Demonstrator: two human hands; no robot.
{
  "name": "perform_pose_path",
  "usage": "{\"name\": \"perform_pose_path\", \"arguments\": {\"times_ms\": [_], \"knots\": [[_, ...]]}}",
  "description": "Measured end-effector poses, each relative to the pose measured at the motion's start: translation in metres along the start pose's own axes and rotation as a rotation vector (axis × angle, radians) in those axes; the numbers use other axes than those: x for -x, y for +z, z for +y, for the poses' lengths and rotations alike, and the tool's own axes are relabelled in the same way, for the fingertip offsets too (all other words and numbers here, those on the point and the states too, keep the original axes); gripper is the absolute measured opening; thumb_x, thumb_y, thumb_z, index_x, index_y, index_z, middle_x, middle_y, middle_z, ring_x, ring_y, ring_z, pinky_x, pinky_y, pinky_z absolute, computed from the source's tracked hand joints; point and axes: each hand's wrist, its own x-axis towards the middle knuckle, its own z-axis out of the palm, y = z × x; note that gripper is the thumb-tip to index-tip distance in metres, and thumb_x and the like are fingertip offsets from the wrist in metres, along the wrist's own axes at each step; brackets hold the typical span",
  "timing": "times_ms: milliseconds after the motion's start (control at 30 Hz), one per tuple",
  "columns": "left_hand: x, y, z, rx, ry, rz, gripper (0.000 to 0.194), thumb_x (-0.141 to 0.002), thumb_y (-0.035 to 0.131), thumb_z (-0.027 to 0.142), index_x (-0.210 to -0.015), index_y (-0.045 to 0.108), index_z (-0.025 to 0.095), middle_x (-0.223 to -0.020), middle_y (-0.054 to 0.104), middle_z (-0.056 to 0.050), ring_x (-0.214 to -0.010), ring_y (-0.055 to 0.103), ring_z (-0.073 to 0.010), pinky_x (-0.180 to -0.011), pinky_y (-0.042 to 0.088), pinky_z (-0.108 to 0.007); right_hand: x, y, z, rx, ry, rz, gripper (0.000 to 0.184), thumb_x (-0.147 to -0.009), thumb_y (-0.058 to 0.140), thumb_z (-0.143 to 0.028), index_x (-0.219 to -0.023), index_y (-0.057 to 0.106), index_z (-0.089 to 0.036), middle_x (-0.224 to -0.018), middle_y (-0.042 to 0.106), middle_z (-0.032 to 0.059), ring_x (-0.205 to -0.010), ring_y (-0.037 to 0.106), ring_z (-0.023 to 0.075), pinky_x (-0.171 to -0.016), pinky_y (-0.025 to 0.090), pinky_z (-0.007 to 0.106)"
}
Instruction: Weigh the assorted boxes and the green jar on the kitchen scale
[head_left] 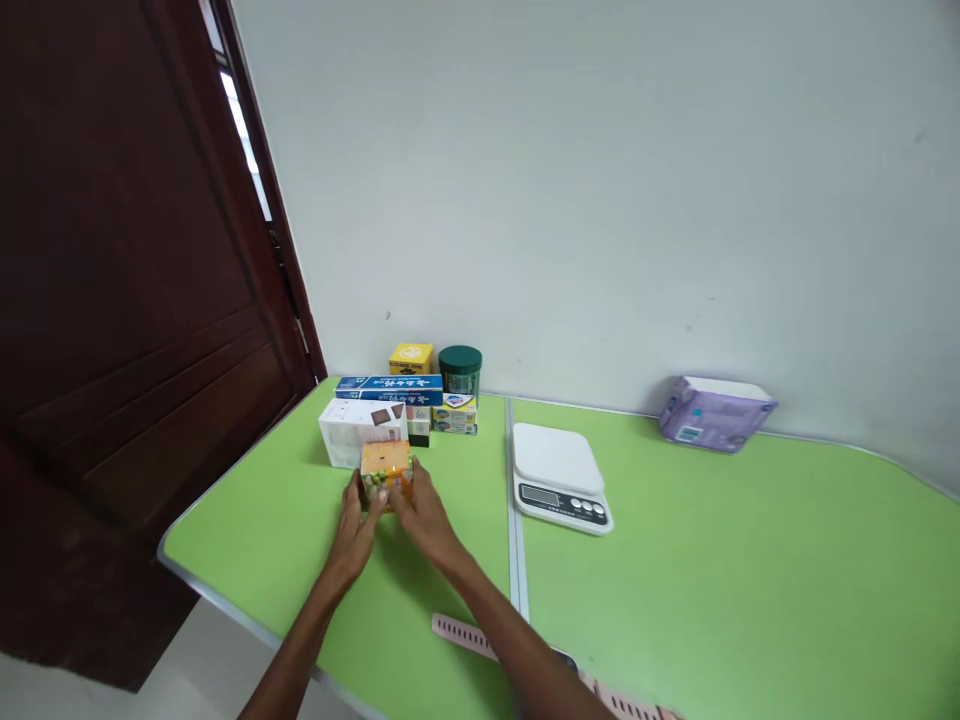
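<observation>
Between my two hands is a small orange box (pixel 386 458) with green pictures on its front. My left hand (pixel 354 530) grips its left side, and my right hand (pixel 426 510) grips its right side, the thumbs meeting near the front. Right behind it stands a white box (pixel 360 430) with dark squares printed on it. Blue-and-white long boxes (pixel 390 388) lie stacked farther back. Whether the orange box touches the table is hidden by my hands.
A yellow box (pixel 411 358), a green-lidded jar (pixel 460 372) and a small yellow-blue box (pixel 455 414) stand near the wall. Rightward are a white kitchen scale (pixel 559 475) and a purple pack (pixel 716 415). A pink-strapped watch (pixel 463 634) lies under my right forearm.
</observation>
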Motion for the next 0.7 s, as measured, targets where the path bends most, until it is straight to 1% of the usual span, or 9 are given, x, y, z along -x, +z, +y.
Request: {"name": "perform_pose_path", "arguments": {"times_ms": [67,133,200,267,367,467,533,600,700], "knots": [[0.001,0.007,-0.001,0.047,0.020,-0.045,0.066,-0.089,0.065,0.064,-0.138,0.053,0.021,-0.154,0.053,-0.017,-0.146,0.047,-0.0323,-0.122,0.038,-0.044,0.003,0.009,0.007,0.021,0.016,0.030,0.062,-0.094,0.056,-0.046,-0.152,0.050,-0.024,-0.144,0.062,0.0117,-0.141,0.052,0.0337,-0.120,0.041,0.056],[0.006,0.015,0.003,0.087,0.024,-0.061,0.065,-0.089,0.066,0.063,-0.135,0.054,0.021,-0.148,0.057,-0.017,-0.142,0.051,-0.0319,-0.120,0.040,-0.044,0.008,0.009,0.011,0.041,0.023,0.055,0.060,-0.095,0.052,-0.041,-0.153,0.048,-0.023,-0.147,0.060,0.0118,-0.143,0.050,0.0320,-0.122,0.039,0.055],[0.013,0.024,0.010,0.117,0.028,-0.070,0.062,-0.088,0.067,0.062,-0.134,0.054,0.022,-0.144,0.060,-0.016,-0.139,0.054,-0.0310,-0.118,0.041,-0.044,0.013,0.001,0.012,0.058,0.008,0.075,0.061,-0.096,0.050,-0.038,-0.154,0.046,-0.022,-0.148,0.058,0.0131,-0.143,0.050,0.0312,-0.121,0.040,0.054],[0.019,0.037,0.021,0.129,0.038,-0.098,0.059,-0.089,0.067,0.062,-0.131,0.055,0.023,-0.141,0.062,-0.014,-0.137,0.055,-0.0302,-0.117,0.042,-0.043,0.016,-0.015,0.009,0.074,-0.030,0.117,0.062,-0.096,0.050,-0.038,-0.155,0.045,-0.020,-0.148,0.058,0.0147,-0.140,0.053,0.0314,-0.119,0.042,0.054],[0.022,0.066,0.043,0.128,0.102,-0.163,0.056,-0.091,0.066,0.061,-0.130,0.054,0.023,-0.141,0.061,-0.013,-0.136,0.055,-0.0296,-0.117,0.040,-0.044,0.014,-0.055,-0.001,0.098,-0.094,0.216,0.062,-0.097,0.049,-0.040,-0.155,0.045,-0.020,-0.146,0.060,0.0155,-0.136,0.056,0.0312,-0.117,0.044,0.054],[0.014,0.107,0.065,0.136,0.216,-0.271,0.054,-0.093,0.063,0.059,-0.133,0.052,0.024,-0.145,0.057,-0.012,-0.139,0.052,-0.0285,-0.120,0.037,-0.044,0.007,-0.105,-0.008,0.146,-0.127,0.326,0.060,-0.097,0.050,-0.043,-0.153,0.047,-0.022,-0.146,0.060,0.0149,-0.134,0.057,0.0308,-0.116,0.044,0.054],[0.006,0.138,0.076,0.126,0.265,-0.332,0.052,-0.095,0.061,0.058,-0.133,0.052,0.024,-0.146,0.056,-0.013,-0.141,0.050,-0.0283,-0.121,0.035,-0.044,0.002,-0.139,-0.008,0.189,-0.112,0.395,0.059,-0.096,0.051,-0.045,-0.150,0.050,-0.022,-0.145,0.061,0.0148,-0.134,0.057,0.0315,-0.116,0.044,0.055],[-0.002,0.168,0.084,0.103,0.296,-0.379,0.052,-0.096,0.059,0.058,-0.134,0.051,0.023,-0.147,0.054,-0.014,-0.142,0.048,-0.0286,-0.123,0.033,-0.045,-0.001,-0.171,-0.005,0.219,-0.068,0.444,0.057,-0.095,0.052,-0.047,-0.147,0.054,-0.022,-0.140,0.064,0.0147,-0.131,0.059,0.0320,-0.113,0.046,0.055],[-0.011,0.205,0.088,0.070,0.325,-0.449,0.055,-0.095,0.058,0.061,-0.134,0.052,0.022,-0.147,0.053,-0.016,-0.140,0.050,-0.0295,-0.122,0.034,-0.045,-0.005,-0.207,0.003,0.234,0.001,0.486,0.055,-0.092,0.054,-0.046,-0.142,0.058,-0.021,-0.133,0.069,0.0140,-0.123,0.065,0.0319,-0.109,0.049,0.054]]}}
